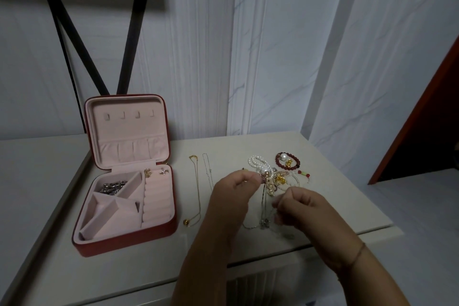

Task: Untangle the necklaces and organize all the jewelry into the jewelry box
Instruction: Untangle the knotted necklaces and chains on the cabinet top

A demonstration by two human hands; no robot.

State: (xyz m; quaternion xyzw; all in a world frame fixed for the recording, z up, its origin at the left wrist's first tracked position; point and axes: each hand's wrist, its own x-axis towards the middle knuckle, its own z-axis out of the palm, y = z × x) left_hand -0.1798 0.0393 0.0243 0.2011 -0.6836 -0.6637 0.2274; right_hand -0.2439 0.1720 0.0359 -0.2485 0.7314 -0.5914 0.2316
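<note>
Two hands are working right of centre. Our left hand [231, 187] is pinching a thin silver chain [264, 202] at the jewelry tangle [270, 176], and the chain is running straight down the frame. Our right hand [301, 206] is curling beside it, too blurred to tell its grip. A gold necklace [197, 189] is lying lengthwise top to bottom, right of the open jewelry box [124, 238] at lower left.

Off-white tabletop [37, 181] spans near field. Pale marble-veined wall panels [285, 45] behind it, far side. Two black straps [129, 45] hang crossed against wall, far left. Red-brown door edge [422, 112] at right, dark gap beside it.
</note>
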